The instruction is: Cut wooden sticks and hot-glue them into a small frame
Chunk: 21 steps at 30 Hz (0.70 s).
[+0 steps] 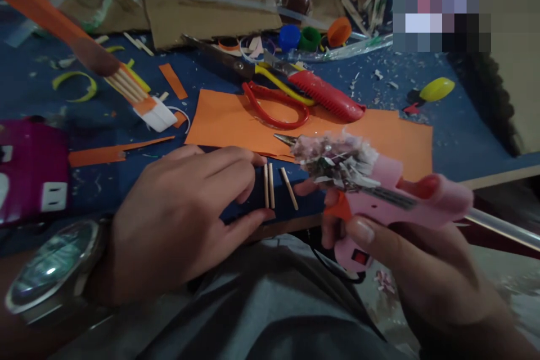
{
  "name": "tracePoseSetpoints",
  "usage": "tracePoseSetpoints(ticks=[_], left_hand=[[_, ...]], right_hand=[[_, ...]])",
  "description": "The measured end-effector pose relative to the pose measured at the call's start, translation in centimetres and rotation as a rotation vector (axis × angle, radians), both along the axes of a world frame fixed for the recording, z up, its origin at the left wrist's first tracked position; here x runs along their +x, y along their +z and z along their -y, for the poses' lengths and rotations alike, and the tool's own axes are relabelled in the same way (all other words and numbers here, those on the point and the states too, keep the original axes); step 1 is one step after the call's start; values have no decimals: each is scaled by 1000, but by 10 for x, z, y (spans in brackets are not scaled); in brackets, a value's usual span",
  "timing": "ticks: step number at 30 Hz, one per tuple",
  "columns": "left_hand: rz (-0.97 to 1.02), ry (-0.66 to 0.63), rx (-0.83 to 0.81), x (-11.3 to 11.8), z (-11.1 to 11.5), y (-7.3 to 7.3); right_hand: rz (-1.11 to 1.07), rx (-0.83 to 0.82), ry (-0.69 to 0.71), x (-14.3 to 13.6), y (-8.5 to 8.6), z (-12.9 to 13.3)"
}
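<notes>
- Your right hand (430,273), on the near side of the orange card (228,126), is wrapped around the handle of the pink glue gun (373,202). A finger lies by the orange trigger (341,208); cannot tell whether it is squeezed.
- Your left hand (189,202), also short of the card, has index finger and thumb at opposite ends of two short sticks (271,187). Pinching or only steadying: cannot tell.
- The two sit close side by side, just off the card's near edge; a third stick (289,188) lies tilted and apart, to their right. Judgement: lengths look ready, alignment partly done; joining appears left, no glue seen on them.
- The gun's nozzle (287,139) hangs over the card's near edge, clear of the sticks.
- Upon the card: scissors (276,124) and a red cutter (327,95), neither in your hands.
- Left of the card, reaching farther out: a piece of orange strips and sticks (126,83) ending in a white cap (157,115). Judged largely assembled.
- Beyond the card: a blue cap (289,37), then brown cardboard (211,19).
</notes>
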<state>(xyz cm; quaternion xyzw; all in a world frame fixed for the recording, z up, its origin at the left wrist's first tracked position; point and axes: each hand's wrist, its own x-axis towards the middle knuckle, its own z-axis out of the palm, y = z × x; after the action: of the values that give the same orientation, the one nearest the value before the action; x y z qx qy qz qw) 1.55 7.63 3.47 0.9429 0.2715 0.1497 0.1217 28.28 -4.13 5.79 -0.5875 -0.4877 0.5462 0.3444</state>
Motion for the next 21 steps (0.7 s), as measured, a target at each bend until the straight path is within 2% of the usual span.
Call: tracePoseSetpoints(ticks=[2, 7, 14, 18, 21], left_hand=[[-7, -7, -5, 0, 0, 0], [-1, 2, -29, 1, -2, 0], [14, 7, -42, 1, -2, 1], [53, 9, -94, 0, -2, 0], [92, 6, -136, -1, -3, -2]], right_hand=[[16, 34, 39, 1, 1, -4], [-6, 120, -32, 3, -1, -8], [-90, -55, -254, -3, 0, 2], [-113, -77, -191, 8, -7, 5], [-18, -18, -138, 18, -11, 0]])
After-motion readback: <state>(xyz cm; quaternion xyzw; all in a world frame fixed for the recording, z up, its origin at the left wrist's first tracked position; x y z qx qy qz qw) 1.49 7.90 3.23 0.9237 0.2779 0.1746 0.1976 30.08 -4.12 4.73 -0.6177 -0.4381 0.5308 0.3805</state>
